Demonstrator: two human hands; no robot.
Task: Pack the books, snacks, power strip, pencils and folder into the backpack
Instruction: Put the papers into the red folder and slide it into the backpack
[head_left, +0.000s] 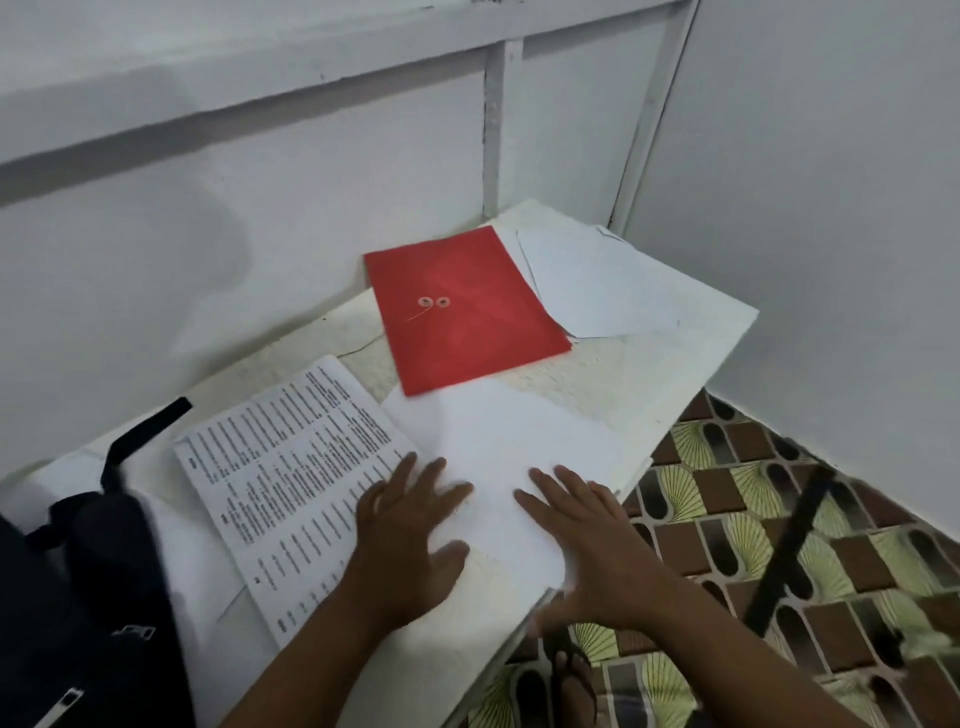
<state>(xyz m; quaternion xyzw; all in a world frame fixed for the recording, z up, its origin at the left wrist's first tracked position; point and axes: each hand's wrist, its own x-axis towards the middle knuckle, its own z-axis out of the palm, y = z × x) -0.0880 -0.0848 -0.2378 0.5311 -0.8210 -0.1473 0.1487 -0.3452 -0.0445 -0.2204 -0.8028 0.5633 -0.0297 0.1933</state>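
Observation:
A red folder (464, 312) with a string clasp lies flat on the white table (691, 343), near the wall. In front of it lies a blank white sheet or booklet (498, 447). Both my hands rest flat on it with fingers spread: my left hand (410, 530) at its left edge, my right hand (587, 540) at its lower right near the table's edge. A printed booklet (280, 488) lies to the left, partly under my left hand. The black backpack (88, 597) sits at the table's left end, its strap (140, 436) reaching up.
More white paper (597, 280) lies behind the folder in the far corner. White walls close in behind and to the right. Patterned floor tiles (779, 530) show below the table's right edge, with a dark strap (789, 545) across them and a sandalled foot (571, 670).

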